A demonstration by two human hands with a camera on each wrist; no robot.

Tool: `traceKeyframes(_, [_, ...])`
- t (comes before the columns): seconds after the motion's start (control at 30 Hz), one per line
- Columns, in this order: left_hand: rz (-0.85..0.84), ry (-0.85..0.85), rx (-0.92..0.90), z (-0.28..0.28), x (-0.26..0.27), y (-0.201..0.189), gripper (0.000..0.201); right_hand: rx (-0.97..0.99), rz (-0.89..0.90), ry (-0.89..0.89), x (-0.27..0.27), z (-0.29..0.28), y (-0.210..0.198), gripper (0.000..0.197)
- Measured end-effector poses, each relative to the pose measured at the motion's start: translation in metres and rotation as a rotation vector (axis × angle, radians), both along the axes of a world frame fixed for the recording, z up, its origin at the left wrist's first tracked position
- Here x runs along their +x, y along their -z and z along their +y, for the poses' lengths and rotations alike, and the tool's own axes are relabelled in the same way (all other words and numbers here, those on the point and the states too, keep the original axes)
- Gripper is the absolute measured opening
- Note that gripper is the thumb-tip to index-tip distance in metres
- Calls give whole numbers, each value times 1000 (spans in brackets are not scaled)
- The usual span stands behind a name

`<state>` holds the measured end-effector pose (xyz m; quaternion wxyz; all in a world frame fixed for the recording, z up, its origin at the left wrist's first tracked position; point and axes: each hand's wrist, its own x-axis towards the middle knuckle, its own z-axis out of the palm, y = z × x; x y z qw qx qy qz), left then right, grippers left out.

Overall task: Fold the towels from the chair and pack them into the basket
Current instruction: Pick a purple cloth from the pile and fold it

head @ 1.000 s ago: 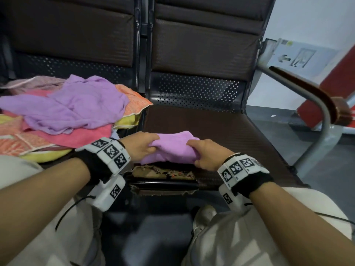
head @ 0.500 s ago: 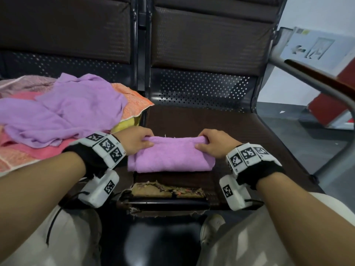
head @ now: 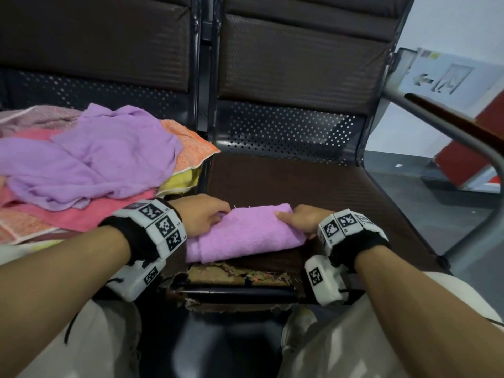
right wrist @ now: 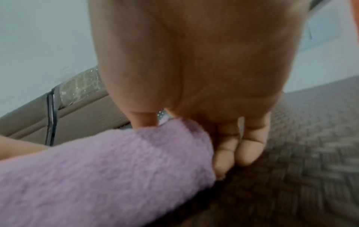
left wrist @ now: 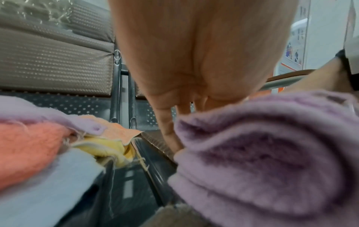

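At the lower centre of the head view, the left hand (head: 203, 215) and right hand (head: 301, 221) each grip an end of the folded purple towel (head: 242, 236) on the chair seat (head: 313, 184). Folding looks done; next it must be lifted together toward the basket, unseen here, while unfolded towels (head: 90, 159) wait at left.

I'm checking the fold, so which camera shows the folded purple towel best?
The head view: the whole folded purple towel lies on the seat between both hands. The left wrist view shows only its layered end; the right wrist view only its other end.
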<state>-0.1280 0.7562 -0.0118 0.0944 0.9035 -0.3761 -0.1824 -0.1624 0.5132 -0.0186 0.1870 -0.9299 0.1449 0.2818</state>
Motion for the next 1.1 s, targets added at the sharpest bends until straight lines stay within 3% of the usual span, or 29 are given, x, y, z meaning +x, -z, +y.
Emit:
traceKeyframes(0.07, [18,-16,50,4,-5,-7,27,109,-53,-37,-4,8,-5,51])
traceKeyframes(0.17, [18,-101,73,10,-10,-17,36,283,-268,-104,-16,16,-17,22])
traceKeyframes(0.3, [251,-145,-273,5,-25,-33,107,423,-555,-190,-42,26,-44,18])
traceKeyframes(0.33, [281,-131,-356,1,-31,-39,115,475,-608,-227,-50,30,-53,20])
traceKeyframes(0.37, [310,-112,-415,-2,-35,-43,115,517,-654,-261,-58,33,-64,21])
traceKeyframes(0.53, [294,-115,-476,-12,-58,-59,54,482,-804,-324,-104,36,-115,25])
traceKeyframes(0.67, [314,-81,-491,-23,-91,-71,40,414,-926,-199,-142,18,-151,29])
traceKeyframes(0.9, [127,33,-589,-71,-142,-141,48,405,-1260,143,-227,-32,-200,28])
traceKeyframes(1.1, [-124,170,-531,-171,-181,-187,11,306,-1427,348,-304,-110,-201,18])
